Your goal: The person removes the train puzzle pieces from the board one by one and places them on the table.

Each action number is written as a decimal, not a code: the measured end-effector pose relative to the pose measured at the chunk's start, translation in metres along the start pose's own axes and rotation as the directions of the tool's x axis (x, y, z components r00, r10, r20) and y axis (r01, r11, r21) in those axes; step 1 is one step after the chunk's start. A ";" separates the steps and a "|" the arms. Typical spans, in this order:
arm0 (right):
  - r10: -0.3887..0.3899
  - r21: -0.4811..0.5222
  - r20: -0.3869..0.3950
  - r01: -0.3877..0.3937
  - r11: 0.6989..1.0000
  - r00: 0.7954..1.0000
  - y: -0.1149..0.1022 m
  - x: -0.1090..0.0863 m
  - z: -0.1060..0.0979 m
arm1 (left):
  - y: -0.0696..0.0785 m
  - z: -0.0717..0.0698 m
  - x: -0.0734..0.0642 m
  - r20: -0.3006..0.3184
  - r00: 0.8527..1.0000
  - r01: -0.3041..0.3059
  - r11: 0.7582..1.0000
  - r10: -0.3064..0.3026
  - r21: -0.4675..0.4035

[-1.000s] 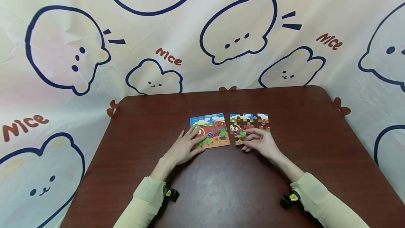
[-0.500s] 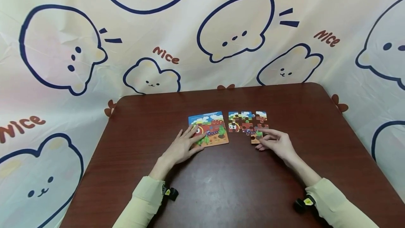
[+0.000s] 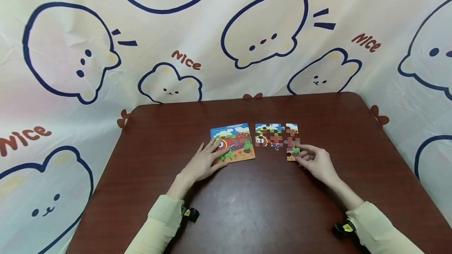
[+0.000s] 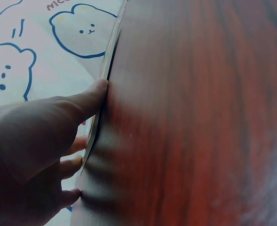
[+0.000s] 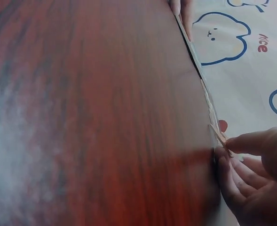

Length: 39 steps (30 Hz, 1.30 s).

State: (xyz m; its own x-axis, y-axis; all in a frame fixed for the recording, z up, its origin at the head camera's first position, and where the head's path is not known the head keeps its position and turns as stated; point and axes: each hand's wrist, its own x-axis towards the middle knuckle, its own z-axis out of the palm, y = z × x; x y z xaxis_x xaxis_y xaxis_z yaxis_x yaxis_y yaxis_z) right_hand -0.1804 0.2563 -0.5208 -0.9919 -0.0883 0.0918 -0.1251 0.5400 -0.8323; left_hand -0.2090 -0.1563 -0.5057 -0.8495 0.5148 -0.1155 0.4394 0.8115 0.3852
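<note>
In the head view my left hand (image 3: 200, 166) rests with spread fingers on a picture board (image 3: 243, 144) showing a red train, cacti and a blue sky. To its right lie several jigsaw pieces in loose rows, among them a piece with a round white face (image 3: 261, 140) and a red one (image 3: 276, 141). My right hand (image 3: 319, 164) pinches a jigsaw piece (image 3: 292, 154) with a green cactus, at the lower right of the group. The right wrist view has this piece (image 5: 218, 133) between thumb and fingers, slightly tilted. The wrist views show the board and pieces only edge-on.
The dark brown table (image 3: 233, 207) has a rounded far edge. Behind it and at both sides hangs a pale cloth (image 3: 212, 30) with blue-outlined bears and the word "Nice". Each wrist carries a small black camera.
My right hand has moved right with the cactus piece, from below the left and middle columns to below the right column. The left hand stays on the board.
</note>
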 end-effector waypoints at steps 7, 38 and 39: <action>-0.060 -0.235 -0.053 0.046 0.971 0.997 -0.004 -0.002 0.004 | -0.001 0.001 0.001 -0.017 1.000 0.000 1.000 0.001 0.005; -0.128 -0.345 -0.095 0.088 0.935 0.987 -0.013 -0.002 0.007 | -0.006 0.008 0.000 -0.042 0.999 -0.005 0.999 0.003 -0.043; -0.131 -0.338 -0.091 0.093 0.936 0.987 -0.015 -0.001 0.006 | -0.006 0.008 0.000 -0.045 0.999 -0.006 0.999 0.004 -0.046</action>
State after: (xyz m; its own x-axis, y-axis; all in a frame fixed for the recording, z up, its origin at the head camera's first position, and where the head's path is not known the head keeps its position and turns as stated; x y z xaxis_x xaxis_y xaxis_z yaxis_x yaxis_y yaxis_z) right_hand -0.1777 0.2433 -0.5115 -0.9649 -0.0821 0.2494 -0.2178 0.7805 -0.5860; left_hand -0.2094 -0.1589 -0.5156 -0.8602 0.5049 -0.0723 0.4304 0.7947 0.4281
